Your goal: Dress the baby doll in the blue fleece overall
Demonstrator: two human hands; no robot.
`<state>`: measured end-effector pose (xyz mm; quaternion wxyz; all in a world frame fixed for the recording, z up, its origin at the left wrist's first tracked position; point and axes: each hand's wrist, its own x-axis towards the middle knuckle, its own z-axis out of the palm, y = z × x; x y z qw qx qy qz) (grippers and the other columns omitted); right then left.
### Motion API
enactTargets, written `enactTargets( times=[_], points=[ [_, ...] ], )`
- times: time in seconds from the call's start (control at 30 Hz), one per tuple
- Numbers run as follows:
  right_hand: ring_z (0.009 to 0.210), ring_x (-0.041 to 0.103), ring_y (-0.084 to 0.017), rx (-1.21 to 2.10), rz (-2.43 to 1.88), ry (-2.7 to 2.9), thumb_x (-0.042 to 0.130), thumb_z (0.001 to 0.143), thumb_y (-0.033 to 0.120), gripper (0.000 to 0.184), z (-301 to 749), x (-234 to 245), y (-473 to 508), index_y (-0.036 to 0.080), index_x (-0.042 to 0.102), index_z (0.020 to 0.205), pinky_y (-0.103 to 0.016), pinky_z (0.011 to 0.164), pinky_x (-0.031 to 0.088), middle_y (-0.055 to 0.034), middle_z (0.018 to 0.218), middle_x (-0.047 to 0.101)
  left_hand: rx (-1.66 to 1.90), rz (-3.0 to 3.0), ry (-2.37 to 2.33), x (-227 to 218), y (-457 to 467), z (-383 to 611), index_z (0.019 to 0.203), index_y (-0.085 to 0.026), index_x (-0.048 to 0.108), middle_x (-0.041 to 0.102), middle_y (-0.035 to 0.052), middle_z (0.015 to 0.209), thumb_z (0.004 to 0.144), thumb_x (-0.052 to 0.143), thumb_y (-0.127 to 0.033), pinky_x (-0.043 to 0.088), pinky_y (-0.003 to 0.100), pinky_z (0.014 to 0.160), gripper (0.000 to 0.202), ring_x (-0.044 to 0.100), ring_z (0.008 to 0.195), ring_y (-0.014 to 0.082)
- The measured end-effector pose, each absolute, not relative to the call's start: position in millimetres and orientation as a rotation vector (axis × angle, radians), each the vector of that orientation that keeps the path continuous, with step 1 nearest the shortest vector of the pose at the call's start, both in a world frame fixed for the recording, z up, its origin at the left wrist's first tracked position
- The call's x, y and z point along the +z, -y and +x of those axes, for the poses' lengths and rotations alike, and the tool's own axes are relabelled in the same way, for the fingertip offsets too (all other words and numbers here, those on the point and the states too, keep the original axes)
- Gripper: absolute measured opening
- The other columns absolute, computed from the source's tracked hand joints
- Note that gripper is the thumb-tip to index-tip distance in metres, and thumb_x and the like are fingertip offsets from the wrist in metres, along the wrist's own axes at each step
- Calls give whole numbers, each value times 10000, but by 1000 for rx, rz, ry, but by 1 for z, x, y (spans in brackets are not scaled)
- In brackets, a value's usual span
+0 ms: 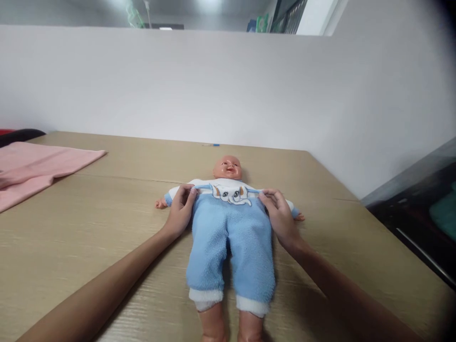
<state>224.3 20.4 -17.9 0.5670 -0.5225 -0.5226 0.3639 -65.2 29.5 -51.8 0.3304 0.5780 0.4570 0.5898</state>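
A baby doll (228, 168) lies face up on the table, its arms spread and its bare feet toward me. It wears a white top with blue cuffs and fluffy light blue pants (210, 242) with white hems and an elephant patch (231, 194) at the upper edge. My left hand (182, 209) pinches the pants' upper edge at one side of the doll's chest. On the opposite side, my right hand (280, 213) grips the same edge between thumb and fingers. The edge runs stretched between both hands.
A pink cloth (46, 166) lies at the left of the wooden table (142, 270). Near the far edge is a small blue-tipped stick (215, 145). A white wall (178, 85) rises behind the table, and a dark object with a shiny rim (402, 223) stands at the right.
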Motion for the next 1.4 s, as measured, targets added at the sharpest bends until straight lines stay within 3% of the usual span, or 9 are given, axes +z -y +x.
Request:
enactTargets(
  times=[0.13, 0.23, 0.47, 0.57, 0.73, 0.93, 1.1, 1.23, 1.4],
  points=[
    [1040, 667, -253, 486, -1124, 1431, 707, 954, 411, 185, 189, 17, -47, 272, 622, 1040, -405, 1002, 522, -63, 1089, 704, 1538, 1511, -1199, -51, -25, -60, 1124, -239, 570, 633, 24, 1032, 1091, 533, -527, 462, 318, 971, 292, 585, 1017, 200],
    [1018, 712, -233, 547, -981, 1866, 611, 1006, 301, 110, 147, 46, -78, 235, 673, 1069, -373, 954, 548, -78, 1125, 747, 1544, 1556, -1201, -49, -20, -58, 1122, -239, 564, 600, 22, 1017, 1107, 508, -496, 456, 325, 935, 263, 563, 978, 198],
    [1150, 717, -294, 787, -538, 2992, 684, 839, 57, 411, 58, 48, -153, 199, 771, 1214, -386, 968, 543, -85, 1267, 800, 1656, 1794, -1297, -46, -14, -61, 1084, -245, 600, 589, 55, 1063, 1115, 503, -447, 451, 373, 966, 227, 549, 1025, 234],
    [1134, 722, -253, 828, -473, 2982, 655, 888, 79, 405, 46, 36, -165, 222, 770, 1249, -351, 956, 528, -57, 1288, 802, 1690, 1766, -1323, -47, -16, -62, 1126, -245, 603, 602, 64, 1100, 1120, 502, -420, 446, 390, 1013, 202, 564, 1084, 246],
    [982, 698, -250, 831, -503, 2872, 702, 828, 103, 217, 53, 26, -164, 197, 789, 1003, -349, 888, 508, -64, 1075, 816, 1718, 1856, -1245, -48, -16, -62, 1125, -241, 623, 617, 67, 1126, 1117, 539, -345, 454, 371, 989, 134, 566, 1100, 229],
    [1060, 646, -227, 894, -592, 2480, 594, 890, 158, 340, 79, 30, -154, 182, 653, 1224, -369, 969, 500, -83, 1193, 725, 1800, 1984, -1118, -54, -14, -64, 1096, -230, 624, 584, 42, 1045, 1105, 555, -257, 465, 331, 885, 75, 556, 988, 190],
    [1050, 688, -195, 1092, -568, 2326, 585, 838, 152, 294, 101, 28, -156, 214, 649, 1118, -345, 986, 549, -33, 1100, 731, 1894, 2194, -1234, -56, -10, -68, 1183, -257, 670, 556, 89, 1240, 1071, 610, -234, 447, 424, 1055, 128, 534, 1211, 245],
    [1116, 706, -212, 1142, -562, 2284, 623, 848, 181, 221, 104, 31, -147, 216, 698, 1053, -401, 1096, 525, -48, 1136, 757, 2012, 2264, -1031, -58, -12, -72, 1240, -269, 622, 546, 114, 1369, 1110, 508, -249, 415, 509, 1150, 174, 528, 1342, 272],
    [1053, 715, -238, 907, -815, 2324, 658, 972, 343, 225, 118, 60, -109, 204, 711, 1141, -384, 943, 557, -93, 1172, 766, 2044, 1919, -921, -64, -18, -68, 1200, -255, 549, 619, 81, 1182, 1146, 428, -316, 482, 436, 1031, 146, 607, 1136, 225]
  ],
)
